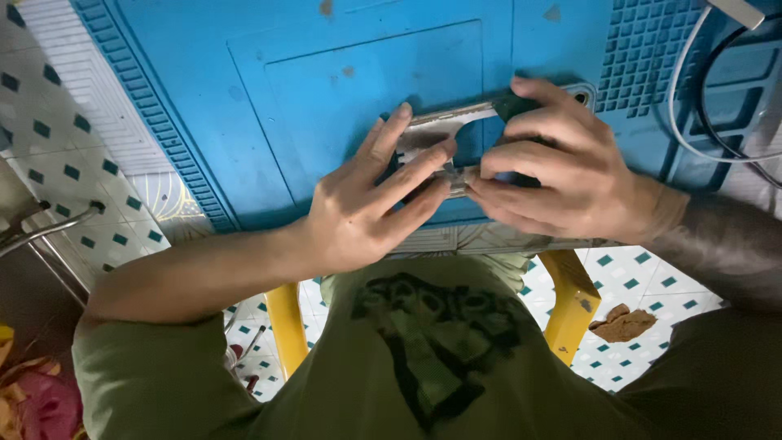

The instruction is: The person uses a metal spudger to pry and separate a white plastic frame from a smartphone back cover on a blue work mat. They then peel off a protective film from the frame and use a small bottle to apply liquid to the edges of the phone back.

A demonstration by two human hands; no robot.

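Head view, one item in hand: a phone frame [456, 134], a flat metal chassis with its middle cut out, lying on the blue work mat [326, 98] near the table's near edge.

Position: we have it at the centre of the scene, low on the mat, with the raised grid section of the mat [643, 49] just to its right and far side.

Long axis: it runs left to right, tilting slightly away toward the right, where a small round camera opening shows at the far-right corner.

Left hand [366, 204]: our fingers are closed over the frame's left end, fingertips laid across the near rail and the cut-out; the thumb is hidden beneath, so we cannot tell how hard it pinches.

Right hand [554, 171]: curled shut over the right half, fingers wrapped across the frame from the far side and meeting the left fingertips at the near rail.

Relation: both hands touch the frame; the frame lies between them, neither hand nearer than the other.

Nearby: white cable [680, 122] and black cable [717, 122] at the far right; yellow stool legs [570, 301] and tiled floor [643, 285] below the table.
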